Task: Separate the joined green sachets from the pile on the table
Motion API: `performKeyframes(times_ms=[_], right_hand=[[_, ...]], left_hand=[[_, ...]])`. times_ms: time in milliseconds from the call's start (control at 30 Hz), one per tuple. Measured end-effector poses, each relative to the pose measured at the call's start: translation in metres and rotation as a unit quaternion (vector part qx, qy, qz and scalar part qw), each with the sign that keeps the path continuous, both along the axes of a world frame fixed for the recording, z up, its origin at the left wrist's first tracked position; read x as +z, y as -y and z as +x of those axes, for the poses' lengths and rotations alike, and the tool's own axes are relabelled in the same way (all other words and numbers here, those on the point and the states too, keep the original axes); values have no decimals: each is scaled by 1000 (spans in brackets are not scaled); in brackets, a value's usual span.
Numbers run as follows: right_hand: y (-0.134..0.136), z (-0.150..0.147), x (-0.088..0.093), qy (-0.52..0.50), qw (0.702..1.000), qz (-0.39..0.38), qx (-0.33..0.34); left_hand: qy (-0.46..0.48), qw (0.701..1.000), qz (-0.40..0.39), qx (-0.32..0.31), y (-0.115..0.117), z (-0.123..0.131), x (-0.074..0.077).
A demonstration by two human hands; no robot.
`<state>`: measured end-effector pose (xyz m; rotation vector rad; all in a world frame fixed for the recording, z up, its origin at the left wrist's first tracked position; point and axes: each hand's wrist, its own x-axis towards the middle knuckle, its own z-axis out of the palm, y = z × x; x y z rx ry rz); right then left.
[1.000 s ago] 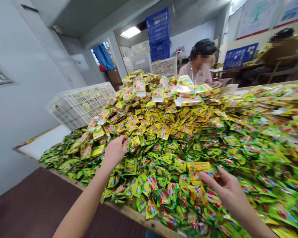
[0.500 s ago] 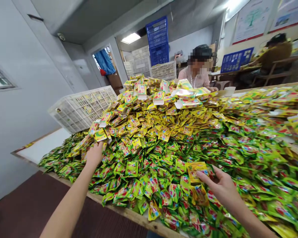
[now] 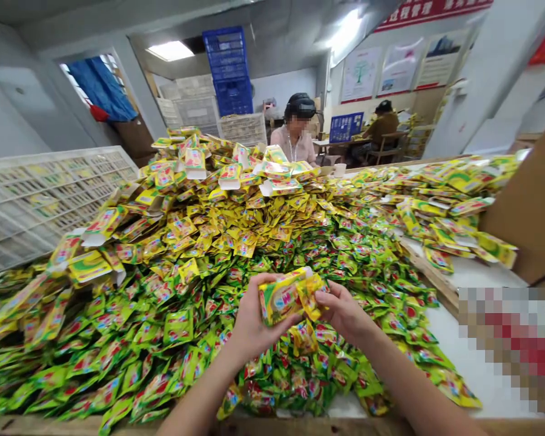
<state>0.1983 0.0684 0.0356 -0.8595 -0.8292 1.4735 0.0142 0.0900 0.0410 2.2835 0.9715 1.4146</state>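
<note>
Worktop (image 3: 447, 342): heaped with loose packets (image 3: 179, 327). Left hand (image 3: 249, 315): clasping a yellow box (image 3: 277, 301) between thumb and fingers, above the heap. Right hand (image 3: 340, 309): pinching a yellow sachet (image 3: 309, 293) at the box's right end. Step, apparently: filling; next move likely calls for lining sachet up with opening.

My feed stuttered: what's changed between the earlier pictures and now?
The left grip has moved right from the left side of the heap, now holding a small box. The right grip still holds a yellow packet, now at the box's right end. The view swung right. The blue crates stay stacked.
</note>
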Motion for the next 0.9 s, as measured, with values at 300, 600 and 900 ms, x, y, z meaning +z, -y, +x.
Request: performKeyframes(times_ms=[300, 600, 900], right_hand=[[2, 5, -5, 234, 962, 117, -80], [8, 0, -10, 461, 782, 280, -313], [3, 11, -5, 435, 888, 138, -50]], left_hand=[[-247, 958, -49, 138, -15, 13, -19], [-179, 971, 3, 161, -3, 7, -38], [-258, 951, 78, 149, -8, 4, -46]])
